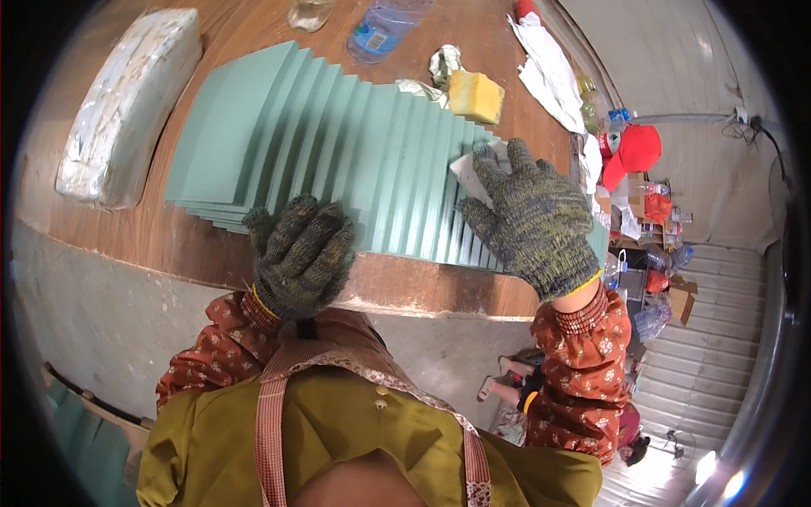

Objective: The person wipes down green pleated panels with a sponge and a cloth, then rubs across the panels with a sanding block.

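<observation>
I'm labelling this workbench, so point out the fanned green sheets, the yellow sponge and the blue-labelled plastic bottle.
Fanned green sheets [365, 160]: head view, on a face mid-fan.
Yellow sponge [476, 96]: head view, middle of its visible surface.
Blue-labelled plastic bottle [377, 37]: head view, on its label.

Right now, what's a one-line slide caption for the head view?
Gloved left hand near overlapping green panels, gloved right hand over a white cloth, yellow sponge beyond.

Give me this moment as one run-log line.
left hand: gloved, at near edge of fanned green sheets | right hand: gloved, over white cloth on sheets | beyond sheets: yellow block, plastic bottle
</observation>
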A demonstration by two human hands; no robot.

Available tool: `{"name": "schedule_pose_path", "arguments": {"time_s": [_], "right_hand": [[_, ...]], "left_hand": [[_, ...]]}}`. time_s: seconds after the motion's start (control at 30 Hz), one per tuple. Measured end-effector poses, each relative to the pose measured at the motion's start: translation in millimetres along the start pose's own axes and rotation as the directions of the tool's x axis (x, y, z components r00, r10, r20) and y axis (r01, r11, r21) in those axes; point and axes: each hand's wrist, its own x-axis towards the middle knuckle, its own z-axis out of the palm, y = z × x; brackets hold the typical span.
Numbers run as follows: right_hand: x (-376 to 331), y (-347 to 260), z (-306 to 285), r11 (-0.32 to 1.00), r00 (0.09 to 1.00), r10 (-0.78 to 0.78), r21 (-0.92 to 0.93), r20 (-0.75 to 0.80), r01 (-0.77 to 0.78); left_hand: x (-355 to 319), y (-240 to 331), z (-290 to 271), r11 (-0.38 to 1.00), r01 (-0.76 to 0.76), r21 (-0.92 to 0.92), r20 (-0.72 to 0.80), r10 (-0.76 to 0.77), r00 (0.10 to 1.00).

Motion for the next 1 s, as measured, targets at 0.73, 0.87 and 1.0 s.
{"name": "schedule_pose_path", "arguments": {"time_s": [0.73, 0.87, 1.0], "right_hand": [[-89, 106, -28, 0.827, 0.869, -0.245, 0.56, 0.43, -0.045], [-111, 111, 2, 0.509, 0.939, 0.042, 0.802, 0.34, -0.313], [-127, 119, 41, 0.541, 0.953, 0.269, 0.796, 0.139, -0.269]], "left_hand": [[-5, -1, 3, 0.999, -0.004, -0.032, -0.015, 0.003, 1.0], [5, 0, -5, 0.997, -0.021, 0.068, 0.021, 0.019, 1.0], [32, 9, -36, 1.0, -0.022, -0.012, 0.165, 0.023, 0.986]]}}
